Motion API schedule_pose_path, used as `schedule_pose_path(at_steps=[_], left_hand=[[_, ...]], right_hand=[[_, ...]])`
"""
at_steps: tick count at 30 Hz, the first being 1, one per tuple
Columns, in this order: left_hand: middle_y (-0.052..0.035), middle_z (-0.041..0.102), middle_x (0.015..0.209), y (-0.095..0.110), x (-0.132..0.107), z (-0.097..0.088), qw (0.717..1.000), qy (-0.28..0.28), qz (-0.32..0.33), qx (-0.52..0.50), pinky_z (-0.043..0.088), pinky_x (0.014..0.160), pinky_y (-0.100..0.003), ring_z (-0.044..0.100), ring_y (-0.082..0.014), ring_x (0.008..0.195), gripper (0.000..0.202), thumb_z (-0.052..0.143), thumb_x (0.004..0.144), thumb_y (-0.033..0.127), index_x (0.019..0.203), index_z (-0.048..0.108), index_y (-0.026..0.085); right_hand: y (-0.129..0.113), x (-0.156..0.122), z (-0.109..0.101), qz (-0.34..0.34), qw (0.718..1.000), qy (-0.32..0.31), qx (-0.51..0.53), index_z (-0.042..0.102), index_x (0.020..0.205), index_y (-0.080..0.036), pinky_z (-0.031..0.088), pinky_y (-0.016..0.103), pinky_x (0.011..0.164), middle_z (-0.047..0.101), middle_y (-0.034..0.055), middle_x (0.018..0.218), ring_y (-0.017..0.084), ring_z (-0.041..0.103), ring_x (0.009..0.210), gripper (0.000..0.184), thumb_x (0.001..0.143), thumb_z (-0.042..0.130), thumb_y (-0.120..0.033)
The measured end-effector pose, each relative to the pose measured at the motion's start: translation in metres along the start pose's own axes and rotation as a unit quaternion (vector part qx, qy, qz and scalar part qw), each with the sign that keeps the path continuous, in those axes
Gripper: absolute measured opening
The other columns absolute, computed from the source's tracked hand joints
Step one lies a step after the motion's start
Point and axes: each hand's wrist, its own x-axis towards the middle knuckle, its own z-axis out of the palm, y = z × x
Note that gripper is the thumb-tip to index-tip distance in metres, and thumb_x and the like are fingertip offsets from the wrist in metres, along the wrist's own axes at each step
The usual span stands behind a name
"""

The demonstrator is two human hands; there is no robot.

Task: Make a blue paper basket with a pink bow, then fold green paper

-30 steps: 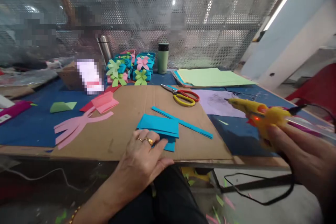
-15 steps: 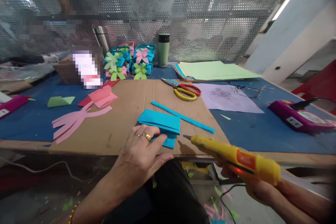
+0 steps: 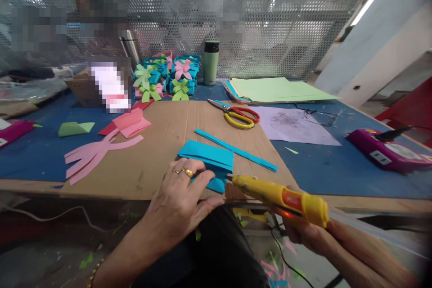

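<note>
My left hand (image 3: 185,193) grips a folded blue paper piece (image 3: 211,153) near the front edge of the cardboard sheet (image 3: 162,135), its fingers holding the layers apart. My right hand (image 3: 303,234) is wrapped round a yellow hot glue gun (image 3: 280,198) with a red light glowing on it and a clear glue stick out of its back. The gun's dark nozzle tip is at the right side of the blue paper, by the opening between its layers; whether it touches cannot be told. Behind the paper lie narrow blue paper strips (image 3: 236,150).
Red-and-yellow-handled scissors (image 3: 239,117) lie at the cardboard's back. Pink paper cutouts (image 3: 101,150) are on the left. Finished paper flower boxes (image 3: 182,74) and a green tumbler (image 3: 211,65) stand behind. Stacked green sheets (image 3: 276,90) and a purple power strip (image 3: 384,153) are on the right.
My right hand has brought the glue gun leftward, so its nozzle has come up to the blue paper's side. My left hand keeps its hold in nearly the same place.
</note>
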Motion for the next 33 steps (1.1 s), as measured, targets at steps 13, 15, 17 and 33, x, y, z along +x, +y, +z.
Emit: schedule_pose_path(at_steps=[13,15,17,33], left_hand=[[-0.0134,0.060,0.107,0.002,0.000,-0.003,0.999,-0.035,-0.016,0.011,0.046,0.085,-0.047,0.054,-0.0293,0.099,0.019,0.060,0.097,0.031,0.105,0.061,0.014],[-0.0133,0.060,0.108,0.003,0.000,-0.005,0.999,-0.040,-0.017,-0.002,0.045,0.086,-0.047,0.054,-0.0293,0.100,0.019,0.060,0.097,0.029,0.108,0.061,0.014],[-0.0126,0.060,0.109,0.003,-0.001,-0.008,0.999,-0.039,-0.017,-0.021,0.044,0.088,-0.046,0.054,-0.0286,0.102,0.018,0.060,0.097,0.025,0.111,0.060,0.013],[-0.0103,0.061,0.107,0.001,-0.004,-0.008,0.998,-0.024,-0.025,-0.058,0.041,0.091,-0.042,0.054,-0.0263,0.104,0.019,0.063,0.094,0.014,0.113,0.063,0.014]], right_hand=[[-0.002,-0.008,0.008,0.129,0.963,-0.182,0.154,0.076,0.098,-0.034,0.062,0.027,0.054,0.077,0.0030,0.077,0.025,0.074,0.064,0.042,0.098,0.041,-0.057],[-0.004,-0.005,0.007,0.130,0.963,-0.173,0.162,0.076,0.097,-0.033,0.062,0.027,0.055,0.077,0.0036,0.076,0.025,0.073,0.063,0.043,0.097,0.042,-0.059],[-0.004,-0.004,0.007,0.129,0.964,-0.159,0.171,0.076,0.095,-0.032,0.062,0.027,0.055,0.076,0.0037,0.073,0.025,0.072,0.060,0.043,0.097,0.043,-0.060],[-0.013,0.000,0.008,0.087,0.981,-0.092,0.144,0.068,0.066,-0.030,0.053,0.024,0.040,0.065,0.0003,0.056,0.020,0.062,0.046,0.042,0.097,0.048,-0.052]])
